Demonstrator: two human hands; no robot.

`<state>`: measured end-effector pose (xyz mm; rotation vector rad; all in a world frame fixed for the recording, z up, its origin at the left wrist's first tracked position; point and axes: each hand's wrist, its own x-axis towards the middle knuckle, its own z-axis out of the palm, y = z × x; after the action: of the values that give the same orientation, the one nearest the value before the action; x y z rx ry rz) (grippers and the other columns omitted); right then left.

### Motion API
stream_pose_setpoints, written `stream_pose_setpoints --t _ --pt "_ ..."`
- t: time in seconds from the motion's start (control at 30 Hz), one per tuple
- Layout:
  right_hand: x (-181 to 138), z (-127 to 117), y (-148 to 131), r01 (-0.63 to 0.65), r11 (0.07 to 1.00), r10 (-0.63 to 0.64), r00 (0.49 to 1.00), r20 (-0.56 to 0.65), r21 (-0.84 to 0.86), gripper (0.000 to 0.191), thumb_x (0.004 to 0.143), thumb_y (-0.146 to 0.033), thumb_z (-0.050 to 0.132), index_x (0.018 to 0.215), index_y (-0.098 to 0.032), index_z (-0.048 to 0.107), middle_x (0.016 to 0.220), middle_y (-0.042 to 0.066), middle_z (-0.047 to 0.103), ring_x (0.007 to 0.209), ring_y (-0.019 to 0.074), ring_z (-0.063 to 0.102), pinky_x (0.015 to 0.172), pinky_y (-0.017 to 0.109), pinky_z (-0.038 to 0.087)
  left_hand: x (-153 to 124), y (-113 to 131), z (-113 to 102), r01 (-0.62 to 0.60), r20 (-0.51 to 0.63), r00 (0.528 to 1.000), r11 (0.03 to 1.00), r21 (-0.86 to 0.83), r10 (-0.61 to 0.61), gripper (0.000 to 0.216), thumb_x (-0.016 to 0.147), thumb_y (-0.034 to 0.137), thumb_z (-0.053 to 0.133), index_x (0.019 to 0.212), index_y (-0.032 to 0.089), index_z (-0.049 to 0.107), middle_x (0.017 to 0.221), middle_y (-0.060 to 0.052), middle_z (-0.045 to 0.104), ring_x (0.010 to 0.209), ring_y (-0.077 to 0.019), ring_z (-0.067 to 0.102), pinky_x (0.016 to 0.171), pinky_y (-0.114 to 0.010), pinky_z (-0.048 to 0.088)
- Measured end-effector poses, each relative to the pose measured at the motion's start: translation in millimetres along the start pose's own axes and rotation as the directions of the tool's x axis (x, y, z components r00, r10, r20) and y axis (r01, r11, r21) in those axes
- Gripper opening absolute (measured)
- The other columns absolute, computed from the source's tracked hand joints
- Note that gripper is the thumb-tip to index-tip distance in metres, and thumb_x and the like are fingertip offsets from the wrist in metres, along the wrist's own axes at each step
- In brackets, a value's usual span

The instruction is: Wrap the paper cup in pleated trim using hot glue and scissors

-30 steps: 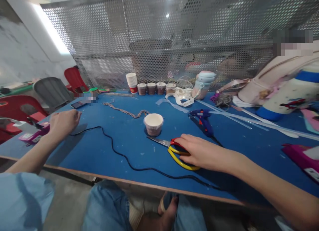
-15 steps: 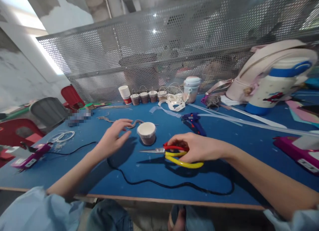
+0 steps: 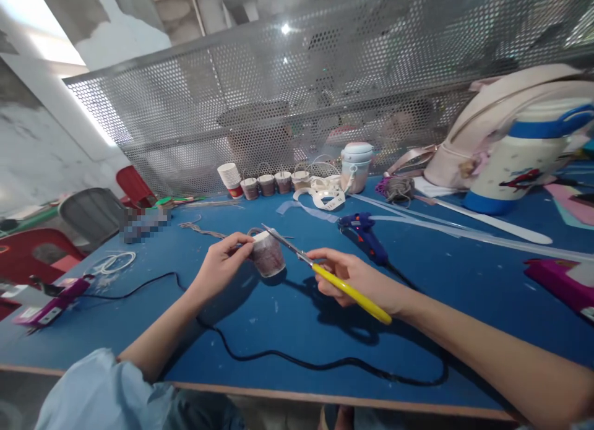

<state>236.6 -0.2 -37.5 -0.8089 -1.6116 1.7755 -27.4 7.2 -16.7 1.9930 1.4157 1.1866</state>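
My left hand [image 3: 227,258] pinches the rim of a small paper cup [image 3: 269,258] with a brownish wrap around its side. The cup is tilted and held just over the blue table [image 3: 278,325]. In my right hand [image 3: 353,276] is a pair of scissors [image 3: 346,289] with yellow on the handle. Their metal blades reach up and left to the cup's rim. Whether the blades touch the rim or pass in front of it, I cannot tell. Behind the cup lies some grey-brown cord [image 3: 202,229], partly hidden by the cup and my left hand.
A blue glue gun [image 3: 364,235] lies right of the cup, its black cable [image 3: 325,364] looping along the front. Stacked paper cups [image 3: 231,179], several wrapped cups [image 3: 266,185], white ribbon [image 3: 327,198] and a lidded tumbler [image 3: 357,167] stand at the back. A bottle [image 3: 515,161] is at the right.
My left hand has taken hold of the cup and tipped it up. My right hand has raised and turned the scissors, so the blades now reach the cup's rim.
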Motion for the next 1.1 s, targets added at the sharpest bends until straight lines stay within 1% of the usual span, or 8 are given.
stream_pose_setpoints --t 0.07,0.17,0.33,0.43,0.53,0.63,0.77,1.1 --pt "0.3 1.9 1.4 -0.053 0.998 0.052 0.998 0.021 0.042 0.043 0.074 -0.036 0.074 0.107 -0.022 0.050 0.069 -0.009 0.044 0.046 0.0011 0.029 0.038 0.014 0.023 -0.3 1.4 -0.4 0.058 -0.035 0.998 0.996 -0.075 -0.061 0.025 0.081 0.038 0.058 0.081 0.015 0.065 0.075 -0.002 0.063 0.069 -0.0146 0.058 0.066 -0.026 0.047" --pt "-0.8 2.3 0.7 -0.126 0.987 0.120 0.990 0.070 0.095 0.035 0.077 -0.036 0.071 0.101 -0.022 0.050 0.063 -0.011 0.041 0.042 0.0004 0.023 0.036 0.012 0.021 -1.7 1.3 -1.0 0.098 -0.030 0.994 0.987 -0.127 -0.102 0.023 0.079 0.037 0.059 0.081 0.015 0.065 0.074 -0.002 0.061 0.068 -0.0138 0.057 0.065 -0.025 0.046" --pt "-3.8 0.9 -0.1 -0.185 0.981 0.181 0.981 0.071 0.060 0.030 0.080 -0.038 0.067 0.101 -0.021 0.053 0.061 -0.010 0.040 0.041 0.0009 0.026 0.034 0.012 0.024 -5.1 2.6 -1.7 0.102 -0.027 0.994 0.979 -0.179 -0.109 0.019 0.079 0.033 0.060 0.082 0.015 0.065 0.079 -0.002 0.062 0.068 -0.0125 0.056 0.064 -0.024 0.045" --pt "-4.7 2.4 1.8 -0.225 0.974 0.223 0.972 0.080 0.023 0.033 0.080 -0.043 0.066 0.101 -0.021 0.054 0.057 -0.010 0.039 0.038 0.0014 0.026 0.032 0.013 0.027 -6.4 5.8 -1.7 0.106 -0.050 0.992 0.971 -0.216 -0.119 0.017 0.080 0.032 0.060 0.083 0.015 0.065 0.079 -0.002 0.062 0.069 -0.0123 0.055 0.065 -0.024 0.045" --pt "-5.5 7.1 1.7 -0.248 0.969 0.248 0.965 0.084 -0.001 0.037 0.078 -0.048 0.067 0.098 -0.021 0.053 0.054 -0.011 0.037 0.035 0.0014 0.025 0.031 0.014 0.027 -6.8 9.7 -1.9 0.098 -0.081 0.989 0.960 -0.264 -0.123 0.016 0.081 0.031 0.060 0.082 0.015 0.065 0.076 -0.001 0.061 0.069 -0.0123 0.055 0.066 -0.024 0.045" --pt "-6.9 13.9 -3.7 -0.272 0.962 0.270 0.960 0.071 0.024 0.045 0.071 -0.055 0.071 0.094 -0.022 0.049 0.052 -0.012 0.037 0.035 0.0009 0.023 0.030 0.013 0.024 -6.9 12.4 -2.5 0.093 -0.097 0.987 0.947 -0.307 -0.129 0.016 0.081 0.030 0.060 0.082 0.015 0.066 0.076 -0.001 0.061 0.069 -0.0125 0.055 0.067 -0.024 0.045" --pt "-8.4 21.3 -14.6 -0.304 0.952 0.302 0.953 0.040 0.049 0.059 0.061 -0.066 0.073 0.087 -0.022 0.043 0.055 -0.012 0.042 0.035 -0.0010 0.020 0.030 0.013 0.021 -7.9 11.7 -3.6 0.084 -0.093 0.988 0.931 -0.354 -0.124 0.016 0.081 0.030 0.061 0.082 0.015 0.066 0.076 -0.001 0.062 0.070 -0.0123 0.056 0.067 -0.024 0.046" --pt "-6.7 24.4 -18.5 -0.307 0.951 0.306 0.951 0.039 0.040 0.055 0.061 -0.062 0.074 0.087 -0.022 0.046 0.055 -0.012 0.041 0.034 -0.0012 0.020 0.030 0.012 0.020 -9.0 10.8 -5.9 0.085 -0.070 0.990 0.913 -0.398 -0.122 0.018 0.080 0.032 0.062 0.082 0.015 0.067 0.078 -0.003 0.063 0.072 -0.0140 0.055 0.067 -0.025 0.046"
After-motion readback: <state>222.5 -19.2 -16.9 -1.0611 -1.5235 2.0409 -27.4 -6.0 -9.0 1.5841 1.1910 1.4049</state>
